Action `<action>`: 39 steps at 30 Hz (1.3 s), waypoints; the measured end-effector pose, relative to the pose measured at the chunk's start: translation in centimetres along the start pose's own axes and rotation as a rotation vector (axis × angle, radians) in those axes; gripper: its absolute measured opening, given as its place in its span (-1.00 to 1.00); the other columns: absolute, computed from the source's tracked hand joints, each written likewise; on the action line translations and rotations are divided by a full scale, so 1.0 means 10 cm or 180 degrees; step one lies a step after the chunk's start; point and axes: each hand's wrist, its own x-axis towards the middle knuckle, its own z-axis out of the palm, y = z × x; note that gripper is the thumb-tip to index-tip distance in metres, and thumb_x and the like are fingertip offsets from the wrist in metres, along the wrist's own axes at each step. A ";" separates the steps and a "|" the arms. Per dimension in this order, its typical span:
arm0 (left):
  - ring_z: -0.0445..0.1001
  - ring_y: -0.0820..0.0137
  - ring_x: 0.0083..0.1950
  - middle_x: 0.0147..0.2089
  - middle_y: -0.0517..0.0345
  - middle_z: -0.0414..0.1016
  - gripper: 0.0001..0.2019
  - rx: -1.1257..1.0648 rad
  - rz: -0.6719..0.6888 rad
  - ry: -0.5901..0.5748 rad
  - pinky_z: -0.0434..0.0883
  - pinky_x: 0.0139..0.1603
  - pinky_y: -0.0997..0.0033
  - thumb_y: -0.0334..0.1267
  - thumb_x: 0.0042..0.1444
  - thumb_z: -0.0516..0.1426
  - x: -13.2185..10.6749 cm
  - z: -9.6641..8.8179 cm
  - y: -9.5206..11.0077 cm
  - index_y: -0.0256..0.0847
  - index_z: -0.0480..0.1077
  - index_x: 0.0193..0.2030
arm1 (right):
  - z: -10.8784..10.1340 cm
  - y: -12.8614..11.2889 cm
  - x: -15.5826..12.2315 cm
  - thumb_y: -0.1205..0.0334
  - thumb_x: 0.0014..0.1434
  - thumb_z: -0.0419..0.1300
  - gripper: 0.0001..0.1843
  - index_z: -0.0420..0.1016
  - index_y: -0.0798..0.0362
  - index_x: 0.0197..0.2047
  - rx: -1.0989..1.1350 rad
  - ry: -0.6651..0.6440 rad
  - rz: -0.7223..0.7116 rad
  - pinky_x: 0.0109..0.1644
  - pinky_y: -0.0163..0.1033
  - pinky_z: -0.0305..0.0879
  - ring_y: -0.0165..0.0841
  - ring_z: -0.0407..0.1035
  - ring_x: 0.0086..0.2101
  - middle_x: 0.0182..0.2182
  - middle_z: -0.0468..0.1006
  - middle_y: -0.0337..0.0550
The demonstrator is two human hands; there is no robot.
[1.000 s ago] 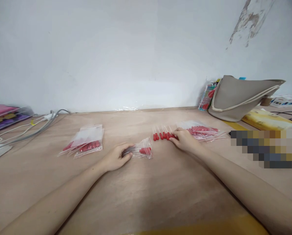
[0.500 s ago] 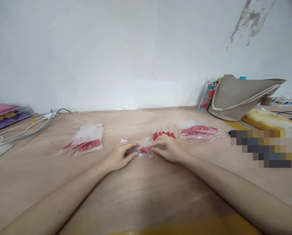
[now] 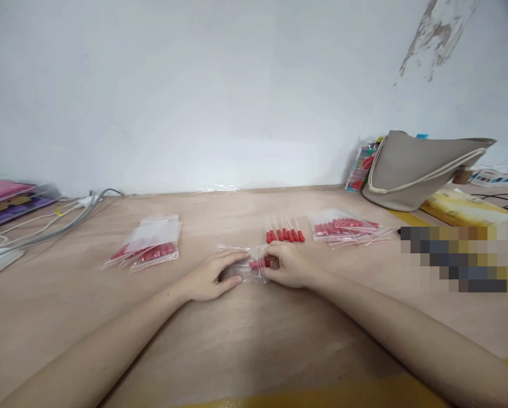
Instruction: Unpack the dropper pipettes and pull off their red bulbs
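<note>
A clear zip bag (image 3: 246, 274) lies on the table between my hands, with red pieces (image 3: 259, 264) showing at its right end. My left hand (image 3: 215, 275) holds the bag's left part, fingers along the far edge and thumb at the near edge. The thumb and fingers of my right hand (image 3: 288, 264) are closed on the bag's right end, by the red pieces. Part of that end is hidden behind the fingers. Just beyond my right hand lies a row of several thin pale sticks with red ends (image 3: 285, 234).
Filled zip bags with red-ended sticks lie in a pile at left (image 3: 154, 243) and another at right (image 3: 343, 224). A grey bag with cord (image 3: 424, 170) stands back right. Cables (image 3: 75, 218) run along the left. A blurred dark object (image 3: 458, 258) lies at right.
My right hand has moved slightly nearer me and closed over the bag's right end. The bag and its red pieces have shifted a little right and nearer. The left hand has barely moved.
</note>
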 end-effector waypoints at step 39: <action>-0.18 0.25 0.37 0.37 0.13 -0.16 -0.51 0.0796 -0.0004 -0.0412 -0.13 0.31 0.07 -0.03 0.24 -0.12 0.04 -0.05 -0.05 0.02 -0.04 0.29 | -0.35 0.84 -0.06 0.24 0.10 0.10 -0.83 0.49 0.06 -0.28 -0.0388 0.2245 0.0132 -0.15 -0.20 0.35 -0.35 0.40 -0.29 -0.31 0.51 -0.09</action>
